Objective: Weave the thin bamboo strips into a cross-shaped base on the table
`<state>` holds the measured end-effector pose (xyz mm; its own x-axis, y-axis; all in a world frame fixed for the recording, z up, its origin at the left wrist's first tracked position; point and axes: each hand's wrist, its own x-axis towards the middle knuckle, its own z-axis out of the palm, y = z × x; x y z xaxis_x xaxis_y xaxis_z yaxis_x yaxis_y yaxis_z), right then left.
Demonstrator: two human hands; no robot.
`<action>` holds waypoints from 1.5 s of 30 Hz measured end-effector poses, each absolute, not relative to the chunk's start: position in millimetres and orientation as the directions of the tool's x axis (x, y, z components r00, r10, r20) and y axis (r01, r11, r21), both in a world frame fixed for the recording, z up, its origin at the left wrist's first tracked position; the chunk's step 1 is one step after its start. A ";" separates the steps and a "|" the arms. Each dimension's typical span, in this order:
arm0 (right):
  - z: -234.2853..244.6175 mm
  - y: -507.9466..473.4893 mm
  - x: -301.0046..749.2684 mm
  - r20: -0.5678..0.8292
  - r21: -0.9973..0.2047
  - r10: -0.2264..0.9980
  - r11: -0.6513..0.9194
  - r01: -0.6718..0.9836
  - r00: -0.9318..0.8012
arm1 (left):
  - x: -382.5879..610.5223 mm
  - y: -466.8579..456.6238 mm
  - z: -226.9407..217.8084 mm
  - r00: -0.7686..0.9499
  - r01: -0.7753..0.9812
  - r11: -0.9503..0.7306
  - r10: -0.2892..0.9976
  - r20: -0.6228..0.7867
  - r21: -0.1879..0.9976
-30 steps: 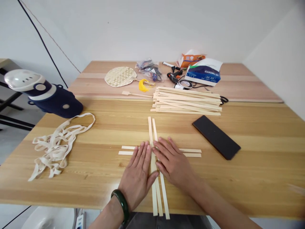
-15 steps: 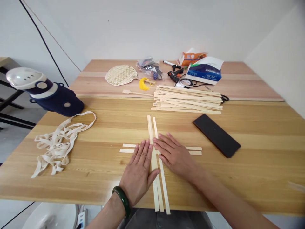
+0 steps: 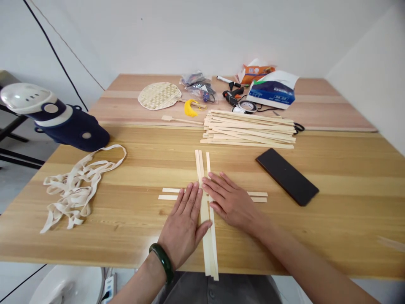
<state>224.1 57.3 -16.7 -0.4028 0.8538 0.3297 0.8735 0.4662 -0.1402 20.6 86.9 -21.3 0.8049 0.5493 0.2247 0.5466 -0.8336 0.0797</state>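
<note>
Where the worktop point(image 3: 126, 247) meets the person's lap, three pale lengthwise strips point(image 3: 207, 251): near ends bunched, reaching the edge. Best kept from catching on clothing.

Left hand point(image 3: 182, 226): palm down, fingers straight and together, laid flat beside and partly over the strips, gripping nothing. Serves best as a steady anchor.

Right hand point(image 3: 232, 202): palm down, fingers loosely spread, tips at the crossing, nothing grasped. Suited to short sideways nudges with light pressure; a heavy push would probably drag everything.

Crosswise strips point(image 3: 167, 197): two, side by side with a narrow gap, middles covered by the hands (whether over or under the lengthwise three, I cannot tell). To be held square while the others are adjusted.

Rightmost strip point(image 3: 208, 162): far end apart from its two close neighbours. The step looks like evening the spacing; this end likely wants moving in, guided at two places so it does not swing askew.

Black slab point(image 3: 287, 176): to the right, well apart.

Loose strip bundle point(image 3: 249, 131): beyond.

Woven fan point(image 3: 160, 96): farthest, left of centre.
</note>
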 end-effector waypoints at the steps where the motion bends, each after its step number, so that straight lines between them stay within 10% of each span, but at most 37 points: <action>1: -17.9 57.5 225.6 0.322 -0.155 0.856 0.469 0.869 -0.404 | 20.5 87.0 -21.0 0.807 0.545 -0.834 0.549 0.220 0.082; 15: -14.7 55.5 227.5 0.278 -0.320 0.892 0.435 0.842 -0.355 | 18.2 89.6 -20.2 0.823 0.521 -0.851 0.521 0.225 0.062; 31: -18.1 53.5 195.1 0.235 -0.292 0.933 0.337 0.895 -0.274 | 12.7 90.8 -6.4 0.822 0.463 -0.820 0.539 0.184 0.336; 45: -19.3 54.0 196.6 0.175 -0.254 0.938 0.337 0.907 -0.299 | 13.3 89.1 -11.7 0.856 0.459 -0.869 0.488 0.169 0.183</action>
